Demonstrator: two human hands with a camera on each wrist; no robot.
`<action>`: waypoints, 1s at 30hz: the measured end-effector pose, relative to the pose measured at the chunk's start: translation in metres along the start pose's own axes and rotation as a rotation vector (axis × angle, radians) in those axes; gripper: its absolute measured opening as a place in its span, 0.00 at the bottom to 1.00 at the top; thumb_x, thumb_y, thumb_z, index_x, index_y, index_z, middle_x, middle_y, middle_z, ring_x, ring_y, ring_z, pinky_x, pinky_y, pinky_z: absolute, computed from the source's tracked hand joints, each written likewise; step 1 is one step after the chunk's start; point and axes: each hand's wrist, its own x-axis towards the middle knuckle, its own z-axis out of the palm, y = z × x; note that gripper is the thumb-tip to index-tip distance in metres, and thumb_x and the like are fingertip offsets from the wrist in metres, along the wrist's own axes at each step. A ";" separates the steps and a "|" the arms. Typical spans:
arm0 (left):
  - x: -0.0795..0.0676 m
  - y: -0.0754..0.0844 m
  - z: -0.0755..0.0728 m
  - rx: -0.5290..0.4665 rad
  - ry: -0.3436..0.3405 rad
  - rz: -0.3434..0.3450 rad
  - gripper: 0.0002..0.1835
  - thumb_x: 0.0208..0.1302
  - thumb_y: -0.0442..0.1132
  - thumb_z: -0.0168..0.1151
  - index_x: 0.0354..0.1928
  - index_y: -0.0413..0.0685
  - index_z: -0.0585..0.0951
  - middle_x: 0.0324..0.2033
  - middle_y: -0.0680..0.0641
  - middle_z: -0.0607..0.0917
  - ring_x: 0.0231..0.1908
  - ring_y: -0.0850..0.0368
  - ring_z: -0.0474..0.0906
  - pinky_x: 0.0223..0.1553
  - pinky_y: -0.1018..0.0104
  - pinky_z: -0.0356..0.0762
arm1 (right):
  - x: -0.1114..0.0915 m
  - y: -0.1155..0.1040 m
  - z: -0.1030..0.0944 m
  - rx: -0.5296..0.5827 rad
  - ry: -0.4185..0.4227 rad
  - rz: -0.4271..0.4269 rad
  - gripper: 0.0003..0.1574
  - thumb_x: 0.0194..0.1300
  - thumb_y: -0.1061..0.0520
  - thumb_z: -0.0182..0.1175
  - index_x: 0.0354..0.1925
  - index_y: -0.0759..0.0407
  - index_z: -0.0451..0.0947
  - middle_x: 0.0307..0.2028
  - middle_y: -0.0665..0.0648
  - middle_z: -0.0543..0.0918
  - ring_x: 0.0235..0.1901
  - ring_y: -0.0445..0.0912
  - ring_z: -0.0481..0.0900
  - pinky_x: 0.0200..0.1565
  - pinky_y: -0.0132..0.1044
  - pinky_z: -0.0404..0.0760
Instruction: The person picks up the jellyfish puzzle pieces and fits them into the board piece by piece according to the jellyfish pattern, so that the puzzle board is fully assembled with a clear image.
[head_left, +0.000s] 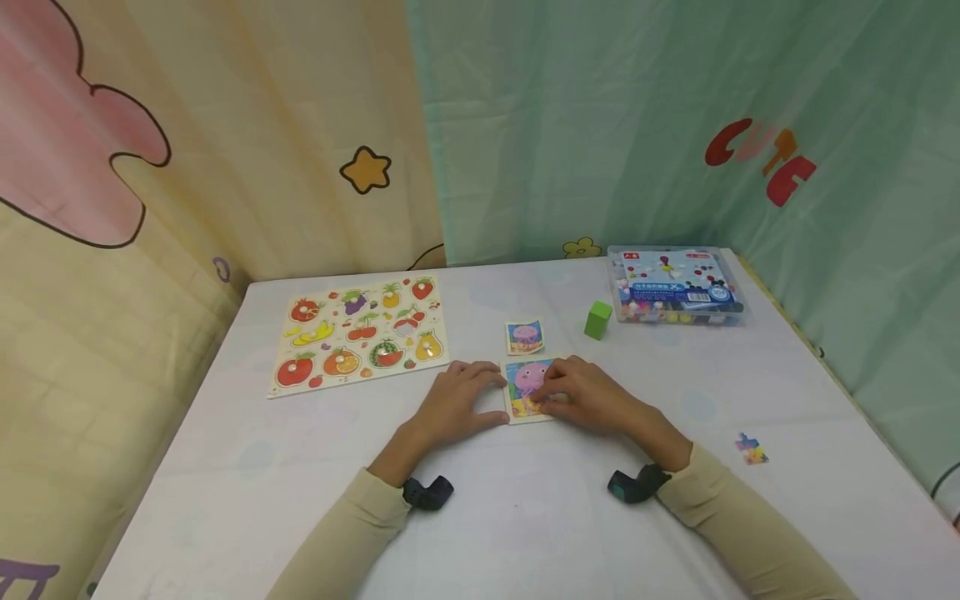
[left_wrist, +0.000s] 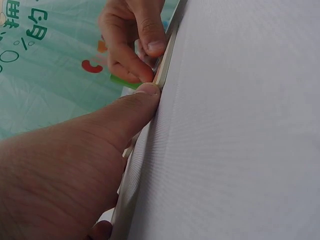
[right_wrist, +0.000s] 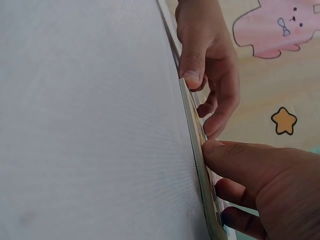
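Note:
A small square jigsaw puzzle [head_left: 528, 373] with a pink sea-creature picture lies flat before me in the head view. My left hand [head_left: 461, 402] rests at its left side, thumb touching the front corner and fingers near the left edge. Over the right half, my right hand [head_left: 588, 396] has curled fingers, with thumb and finger pinching a jigsaw piece on the picture; they mostly cover it. The right wrist view shows the right thumb [right_wrist: 225, 155] low over the board's front rim. Behind the puzzle lies a small picture card [head_left: 524, 337] with a similar pink figure.
One loose jigsaw piece [head_left: 751, 448] lies far to the right. A green block [head_left: 597, 320] stands behind my right hand, beside a clear plastic box [head_left: 678, 285] of coloured parts. At the back left is a fruit puzzle board [head_left: 360, 333]. Curtains [head_left: 525, 150] hang behind the table.

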 end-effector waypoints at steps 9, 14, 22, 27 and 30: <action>0.000 0.001 0.001 -0.005 -0.002 0.007 0.29 0.62 0.65 0.66 0.60 0.59 0.81 0.66 0.55 0.74 0.59 0.52 0.68 0.55 0.52 0.69 | -0.005 0.000 -0.005 0.066 -0.039 0.033 0.12 0.69 0.51 0.67 0.50 0.46 0.88 0.47 0.46 0.79 0.48 0.44 0.73 0.49 0.45 0.73; 0.002 0.001 0.003 -0.008 -0.002 0.015 0.30 0.62 0.65 0.66 0.61 0.60 0.81 0.67 0.55 0.74 0.60 0.52 0.68 0.55 0.53 0.68 | -0.021 0.003 -0.022 0.087 -0.055 0.131 0.17 0.72 0.50 0.63 0.57 0.49 0.83 0.53 0.50 0.78 0.56 0.49 0.72 0.56 0.53 0.71; 0.000 0.002 0.002 -0.017 -0.011 0.019 0.30 0.63 0.64 0.67 0.62 0.59 0.80 0.67 0.54 0.74 0.60 0.51 0.68 0.55 0.52 0.68 | -0.114 0.032 -0.062 0.019 0.015 0.278 0.24 0.63 0.53 0.72 0.57 0.53 0.82 0.53 0.55 0.80 0.55 0.56 0.73 0.53 0.57 0.70; -0.001 0.001 0.000 -0.002 -0.003 0.016 0.30 0.63 0.65 0.66 0.61 0.58 0.80 0.67 0.54 0.74 0.60 0.51 0.68 0.54 0.52 0.68 | -0.189 0.053 -0.080 -0.050 0.071 0.381 0.28 0.53 0.56 0.78 0.53 0.57 0.82 0.50 0.61 0.78 0.49 0.58 0.72 0.46 0.49 0.67; -0.002 0.001 -0.001 0.002 0.001 0.007 0.30 0.62 0.64 0.67 0.61 0.59 0.80 0.67 0.54 0.74 0.60 0.51 0.68 0.54 0.53 0.68 | -0.219 0.063 -0.084 -0.066 0.103 0.427 0.28 0.50 0.57 0.80 0.50 0.57 0.83 0.48 0.63 0.77 0.47 0.59 0.70 0.42 0.45 0.62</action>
